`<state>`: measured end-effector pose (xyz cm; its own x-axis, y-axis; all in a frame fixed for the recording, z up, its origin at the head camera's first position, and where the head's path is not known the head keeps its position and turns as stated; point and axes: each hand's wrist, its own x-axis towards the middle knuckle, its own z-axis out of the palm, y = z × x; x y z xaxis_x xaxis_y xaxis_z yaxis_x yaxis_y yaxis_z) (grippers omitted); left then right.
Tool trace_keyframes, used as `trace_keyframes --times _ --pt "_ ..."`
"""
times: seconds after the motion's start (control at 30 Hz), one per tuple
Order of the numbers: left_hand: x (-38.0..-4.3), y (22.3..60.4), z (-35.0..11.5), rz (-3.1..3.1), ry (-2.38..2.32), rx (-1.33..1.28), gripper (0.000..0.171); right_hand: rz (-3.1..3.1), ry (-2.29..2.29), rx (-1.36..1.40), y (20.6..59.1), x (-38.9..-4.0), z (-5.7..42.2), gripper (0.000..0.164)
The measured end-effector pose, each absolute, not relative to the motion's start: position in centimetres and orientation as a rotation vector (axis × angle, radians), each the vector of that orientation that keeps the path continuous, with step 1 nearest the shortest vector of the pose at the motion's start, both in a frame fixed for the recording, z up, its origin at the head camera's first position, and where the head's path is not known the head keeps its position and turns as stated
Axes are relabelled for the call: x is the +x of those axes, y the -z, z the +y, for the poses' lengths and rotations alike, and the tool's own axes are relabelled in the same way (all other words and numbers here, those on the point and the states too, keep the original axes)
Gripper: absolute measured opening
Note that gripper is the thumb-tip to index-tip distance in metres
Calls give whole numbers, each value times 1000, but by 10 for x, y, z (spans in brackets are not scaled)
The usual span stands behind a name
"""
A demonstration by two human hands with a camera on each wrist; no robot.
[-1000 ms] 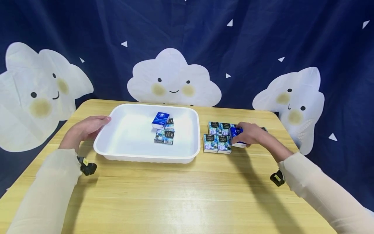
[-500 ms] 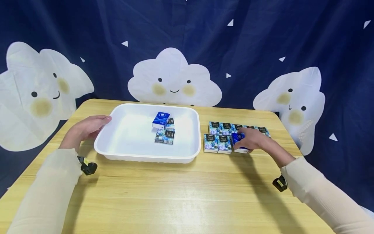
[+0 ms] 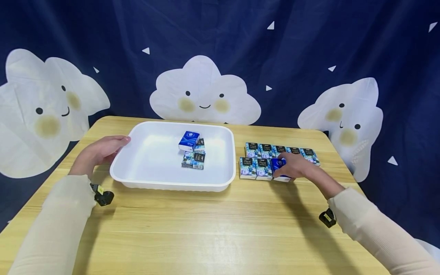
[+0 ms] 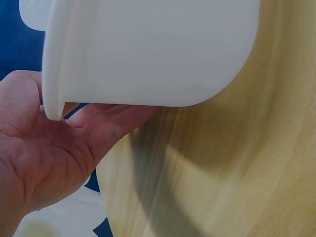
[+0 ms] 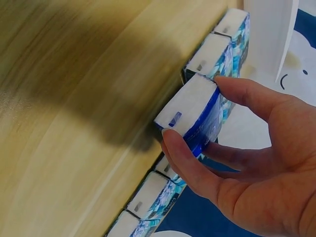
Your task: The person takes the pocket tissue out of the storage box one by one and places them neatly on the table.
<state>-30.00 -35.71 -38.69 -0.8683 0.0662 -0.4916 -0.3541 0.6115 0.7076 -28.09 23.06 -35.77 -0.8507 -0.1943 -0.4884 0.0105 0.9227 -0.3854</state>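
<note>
My left hand (image 3: 103, 149) grips the left rim of a white plastic tray (image 3: 173, 186), thumb over the rim and fingers beneath it in the left wrist view. Between the thumb and fingers of my right hand (image 3: 295, 165) is a blue pocket tissue pack (image 5: 190, 106). It sits at the right end of the front row, beside a floral tissue pack (image 3: 263, 169). Another blue tissue pack (image 3: 189, 140) lies inside the tray, leaning on floral tissue packs (image 3: 193, 160). My fingers cover the right side of the held pack in the head view.
Behind the held pack runs a back row of several floral tissue packs (image 3: 252, 150), right of the tray. All stand on a light wooden table (image 3: 213, 229). A dark blue curtain (image 3: 292, 57) with cloud prints hangs behind the table's far edge.
My right hand has brought the blue tissue pack slightly toward me, down to the front row's end, uncovering back-row packs. The left hand and the tray stay put.
</note>
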Motion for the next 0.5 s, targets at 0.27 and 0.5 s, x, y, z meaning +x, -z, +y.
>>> trace_keyframes --times 0.27,0.5 --pt "-300 387 -358 2355 -1182 -233 82 2551 536 -143 363 -281 230 88" --pt "-298 386 -356 2353 -1208 -224 80 2559 498 -133 365 -280 229 91"
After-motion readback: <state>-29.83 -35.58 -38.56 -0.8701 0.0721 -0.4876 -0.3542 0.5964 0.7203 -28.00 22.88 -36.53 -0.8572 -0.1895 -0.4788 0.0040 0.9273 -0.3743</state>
